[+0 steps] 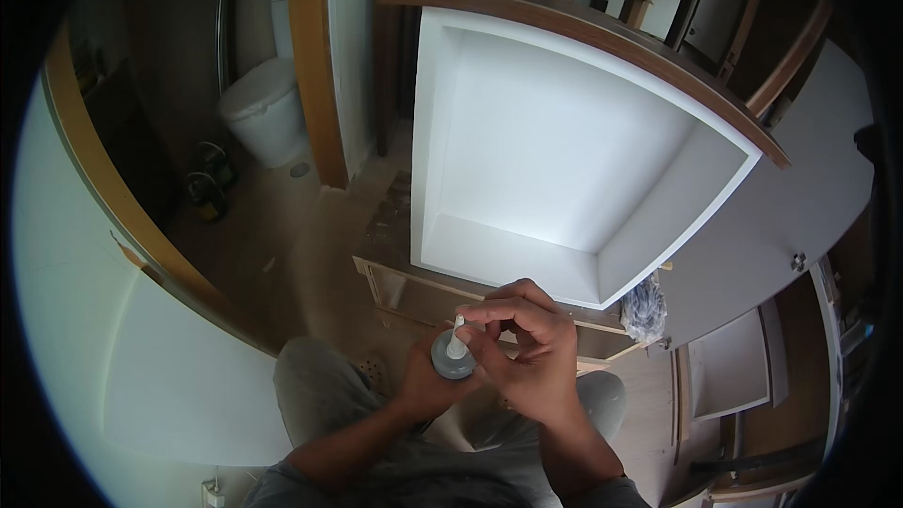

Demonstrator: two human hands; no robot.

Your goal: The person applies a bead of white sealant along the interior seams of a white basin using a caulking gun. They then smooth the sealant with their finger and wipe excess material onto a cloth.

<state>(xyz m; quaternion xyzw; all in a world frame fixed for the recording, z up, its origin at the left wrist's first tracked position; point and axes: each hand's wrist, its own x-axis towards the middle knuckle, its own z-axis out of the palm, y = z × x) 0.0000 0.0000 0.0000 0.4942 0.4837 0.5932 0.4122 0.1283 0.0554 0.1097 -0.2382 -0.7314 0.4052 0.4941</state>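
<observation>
A small round bottle with a greyish shoulder is held over my lap, its top tilted up toward me. My left hand is wrapped around the bottle's body, most of which is hidden below. From its top rises a narrow white nozzle. My right hand is closed at the nozzle, thumb and forefinger pinching near its tip. Just beyond my hands stands an open white box-shaped cabinet with a brown wooden edge panel along its top.
The cabinet rests on a low wooden base. A crumpled clear plastic bundle lies at its right corner. A large grey panel leans at the right, above a white drawer. At left, a wooden doorframe borders a room with a toilet.
</observation>
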